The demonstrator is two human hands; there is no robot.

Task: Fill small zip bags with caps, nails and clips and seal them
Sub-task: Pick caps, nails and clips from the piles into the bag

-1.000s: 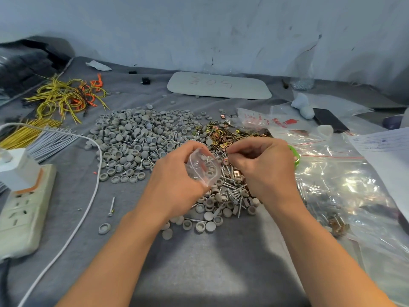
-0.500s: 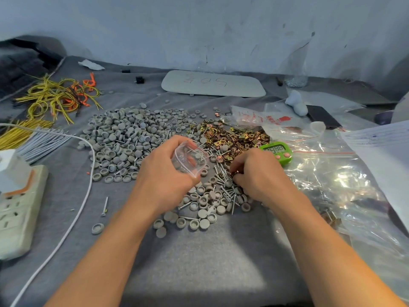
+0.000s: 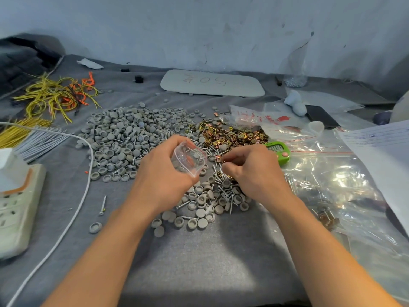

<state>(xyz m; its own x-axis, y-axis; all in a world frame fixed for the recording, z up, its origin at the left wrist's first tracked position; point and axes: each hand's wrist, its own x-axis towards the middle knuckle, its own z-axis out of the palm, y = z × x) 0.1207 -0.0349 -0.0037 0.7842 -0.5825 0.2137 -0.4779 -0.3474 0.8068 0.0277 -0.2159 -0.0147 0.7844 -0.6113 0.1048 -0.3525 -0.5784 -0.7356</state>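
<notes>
Clip step: we are feeding 1 brass clip (image 3: pixel 218 158) into the small zip bag (image 3: pixel 189 161).
Nearest us lies a scatter of caps and nails (image 3: pixel 207 202); above it our left hand (image 3: pixel 162 173) curls round the bag, propping its mouth open, and our right hand (image 3: pixel 254 171) pinches the clip just beside that mouth. Farther off sit the grey cap pile (image 3: pixel 124 136), left, and the clip pile (image 3: pixel 234 134), right. Next, we judge, the clip must drop through without snagging the seal.

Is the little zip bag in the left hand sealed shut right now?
No, the zip bag gripped by the left hand gapes wide open at its red-lined mouth.
</notes>
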